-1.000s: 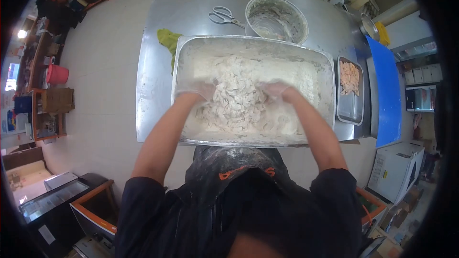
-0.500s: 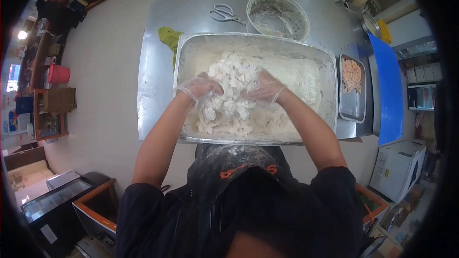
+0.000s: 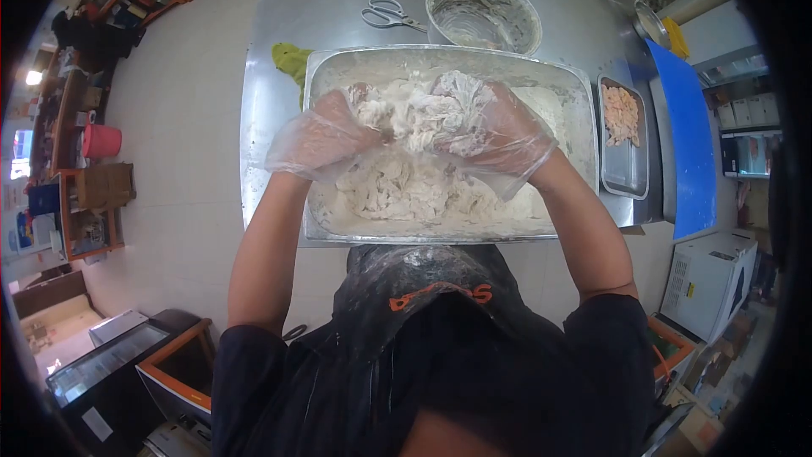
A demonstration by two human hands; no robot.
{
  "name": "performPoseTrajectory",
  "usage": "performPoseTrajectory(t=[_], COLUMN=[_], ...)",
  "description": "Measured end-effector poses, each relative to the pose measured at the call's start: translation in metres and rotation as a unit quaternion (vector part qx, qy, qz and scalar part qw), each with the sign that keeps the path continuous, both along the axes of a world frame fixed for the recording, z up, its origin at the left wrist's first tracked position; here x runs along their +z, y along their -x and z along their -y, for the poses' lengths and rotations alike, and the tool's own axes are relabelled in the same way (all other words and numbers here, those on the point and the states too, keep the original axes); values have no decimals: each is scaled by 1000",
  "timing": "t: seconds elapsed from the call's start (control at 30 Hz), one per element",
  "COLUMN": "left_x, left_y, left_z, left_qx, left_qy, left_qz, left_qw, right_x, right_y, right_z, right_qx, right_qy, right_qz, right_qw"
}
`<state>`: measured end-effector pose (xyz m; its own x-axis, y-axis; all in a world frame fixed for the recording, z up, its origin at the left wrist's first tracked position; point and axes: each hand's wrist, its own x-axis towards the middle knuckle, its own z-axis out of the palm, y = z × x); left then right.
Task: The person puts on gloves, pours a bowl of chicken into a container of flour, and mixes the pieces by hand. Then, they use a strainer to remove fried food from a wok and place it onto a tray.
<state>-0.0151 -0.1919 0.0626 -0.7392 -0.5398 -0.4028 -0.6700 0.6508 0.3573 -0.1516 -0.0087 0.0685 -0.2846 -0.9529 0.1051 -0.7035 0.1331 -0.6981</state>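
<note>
A large metal tray (image 3: 448, 234) holds white flour and many floured pieces (image 3: 397, 190). My left hand (image 3: 330, 129), in a clear plastic glove, is closed on floured pieces above the left part of the tray. Opposite it, my right hand (image 3: 499, 127), gloved too and dusted with flour, is closed round more floured pieces. Between the two hands a clump of floured pieces (image 3: 416, 118) hangs over the tray. Other coated pieces lie below, nearer the tray's front edge.
Behind the tray are scissors (image 3: 391, 15) and a batter-smeared bowl (image 3: 484, 15). A green cloth (image 3: 292, 59) touches the tray's left side. At the right stand a smaller tray (image 3: 624, 184) with raw pinkish pieces (image 3: 621, 115) and a blue panel (image 3: 687, 144).
Both hands have risen out of the flour and look larger, lifting floured pieces between them. The gloves' cuffs now show fully. The view has shifted slightly.
</note>
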Motion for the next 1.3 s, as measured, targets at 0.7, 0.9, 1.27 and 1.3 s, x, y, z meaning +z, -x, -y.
performPoseTrajectory(t=[0.7, 0.9, 1.27, 1.3], left_x=[44, 52, 19, 12], left_y=[-13, -16, -20, -21], left_z=[-5, -18, -15, -10], left_qx=[-67, -105, -47, -81], left_qy=[2, 241, -327, -242], left_qz=[-180, -102, -229, -129], left_qw=[981, 959, 915, 958], right_x=[63, 62, 6, -5], right_y=[-2, 7, -14, -13], right_z=[-2, 0, -8, -13], right_qx=[23, 32, -3, 35], right_qy=[98, 177, 142, 53], right_qz=[100, 36, 315, 142], right_qw=[990, 983, 938, 988])
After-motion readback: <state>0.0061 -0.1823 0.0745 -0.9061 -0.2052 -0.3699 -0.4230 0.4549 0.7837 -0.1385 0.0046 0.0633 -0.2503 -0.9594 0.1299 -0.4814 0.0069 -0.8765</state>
